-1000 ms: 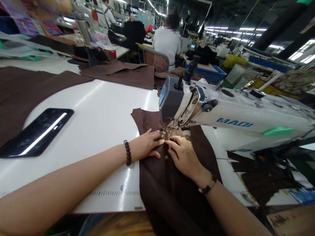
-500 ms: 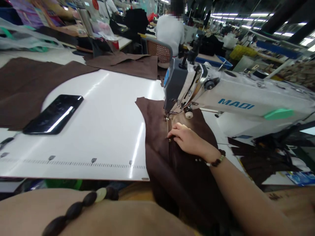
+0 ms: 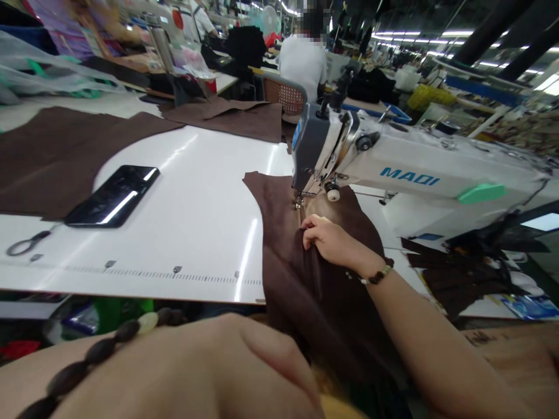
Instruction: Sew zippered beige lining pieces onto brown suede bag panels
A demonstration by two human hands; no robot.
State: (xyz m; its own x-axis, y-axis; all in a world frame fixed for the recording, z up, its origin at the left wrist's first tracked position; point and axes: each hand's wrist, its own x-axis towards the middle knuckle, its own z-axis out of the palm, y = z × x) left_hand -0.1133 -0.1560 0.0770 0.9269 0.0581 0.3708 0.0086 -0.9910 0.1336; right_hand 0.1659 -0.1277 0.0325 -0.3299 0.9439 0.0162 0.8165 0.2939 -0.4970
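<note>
A dark brown fabric piece (image 3: 283,227) lies under the sewing machine's presser foot (image 3: 299,203) and hangs over the table's front edge. A zipper (image 3: 302,215) runs down it from the foot. My right hand (image 3: 325,237) rests on the fabric just in front of the foot. Its fingers are curled and closed on the zipper, hiding the slider. My left hand (image 3: 209,372) is large and blurred, low and close to the camera, in front of the table. Its fingers are hidden, and what it holds, if anything, does not show.
The white sewing machine (image 3: 410,174) fills the right side. A black phone (image 3: 114,196) lies on the white table (image 3: 209,192), with small thread snips (image 3: 28,243) beside it. More brown fabric (image 3: 52,157) is at the left. A person (image 3: 302,64) sits beyond.
My left hand has come further into view. The right fingers have curled over the zipper slider, which showed before. The view has shifted slightly, bringing the snips fully into sight.
</note>
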